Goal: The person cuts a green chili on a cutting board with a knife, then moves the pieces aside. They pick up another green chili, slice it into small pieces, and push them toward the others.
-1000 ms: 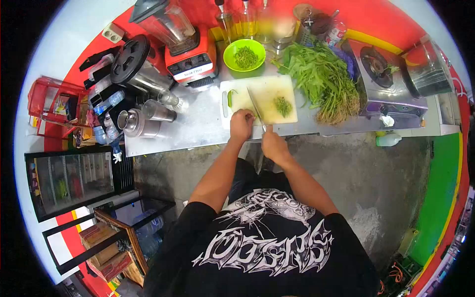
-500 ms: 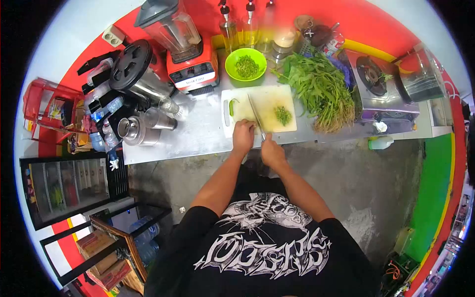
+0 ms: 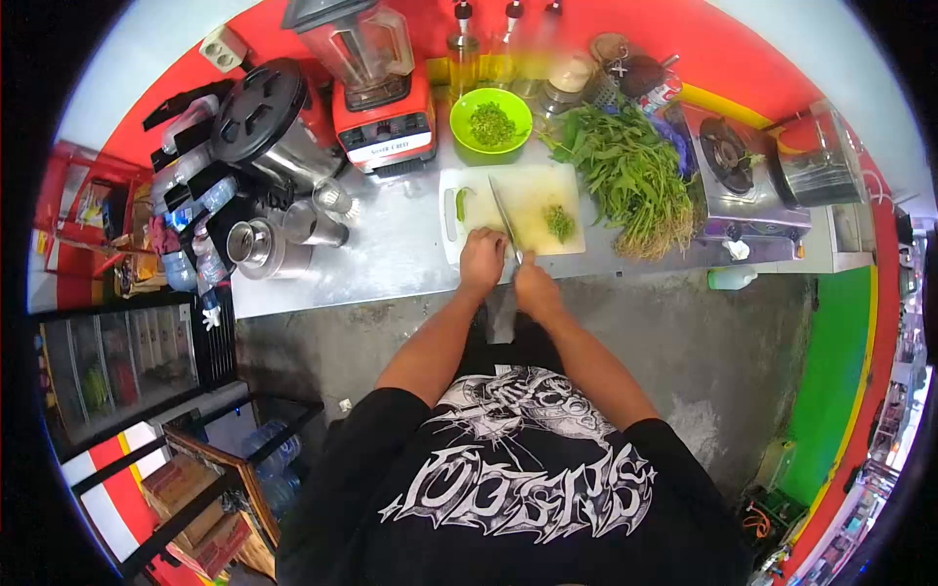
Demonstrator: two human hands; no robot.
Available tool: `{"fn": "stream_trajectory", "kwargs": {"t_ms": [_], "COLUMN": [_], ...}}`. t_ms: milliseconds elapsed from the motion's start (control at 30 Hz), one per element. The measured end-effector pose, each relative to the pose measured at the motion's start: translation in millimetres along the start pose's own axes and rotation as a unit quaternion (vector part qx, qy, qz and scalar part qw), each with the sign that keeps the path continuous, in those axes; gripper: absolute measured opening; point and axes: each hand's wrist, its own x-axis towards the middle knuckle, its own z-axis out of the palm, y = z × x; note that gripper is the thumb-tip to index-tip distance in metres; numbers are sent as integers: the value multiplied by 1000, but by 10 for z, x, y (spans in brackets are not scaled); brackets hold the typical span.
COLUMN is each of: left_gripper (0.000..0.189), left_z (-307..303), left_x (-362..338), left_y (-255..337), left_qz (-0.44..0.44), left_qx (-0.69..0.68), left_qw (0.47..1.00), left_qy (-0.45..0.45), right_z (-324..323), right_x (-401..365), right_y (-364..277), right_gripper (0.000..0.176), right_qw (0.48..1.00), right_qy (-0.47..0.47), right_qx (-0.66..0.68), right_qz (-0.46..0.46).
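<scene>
My right hand (image 3: 534, 286) is closed round the handle of a kitchen knife (image 3: 502, 207), whose blade points away from me across a white cutting board (image 3: 543, 180). Beside the blade, my left hand (image 3: 482, 260) rests at the board's near edge with its fingers bent together; what they pinch is hidden. A green chili (image 3: 460, 203) lies at the board's left side. To the right of the knife sits a small heap of chopped green pieces (image 3: 559, 224). Just behind the board, a lime-green bowl (image 3: 462, 132) holds more chopped greens.
Leafy greens with roots (image 3: 635, 181) lie right of the board, near a gas stove (image 3: 718, 190). A red blender (image 3: 386, 122), a lidded steel container (image 3: 269, 127) and metal cups (image 3: 315, 223) stand left on the steel table (image 3: 381, 264). Pump bottles (image 3: 463, 59) line the wall.
The whole view has shifted slightly. Both hands stay at the board's near edge, with the knife still in my right hand; the chili and the chopped heap lie as before.
</scene>
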Motion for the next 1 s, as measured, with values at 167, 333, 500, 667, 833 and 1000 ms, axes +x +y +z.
{"fn": "stream_trajectory", "kwargs": {"t_ms": [167, 333, 500, 667, 833, 1000], "left_gripper": [8, 7, 14, 25, 31, 41], "left_z": [57, 136, 61, 7, -211, -371], "left_x": [-25, -93, -130, -192, -201, -154], "left_y": [-39, 47, 69, -89, -174, -289], "left_qz": [-2, -17, -35, -61, -22, -53], "left_qx": [-4, -22, -18, -81, -62, -11], "left_qw": [1000, 997, 997, 990, 988, 992], "left_qy": [10, 72, 71, 94, 138, 115], "right_z": [-36, 93, 92, 27, 96, 225], "right_x": [-19, -90, 156, -27, -99, -74], "right_y": [82, 89, 249, 269, 226, 208], "right_gripper": [41, 38, 41, 39, 36, 38], "right_qw": [999, 1000, 996, 996, 989, 993], "right_qy": [-41, -18, -11, 58, 35, 7], "right_qx": [29, 1, 9, 36, 68, 44], "right_qz": [-4, -11, -89, -61, -130, -109]}}
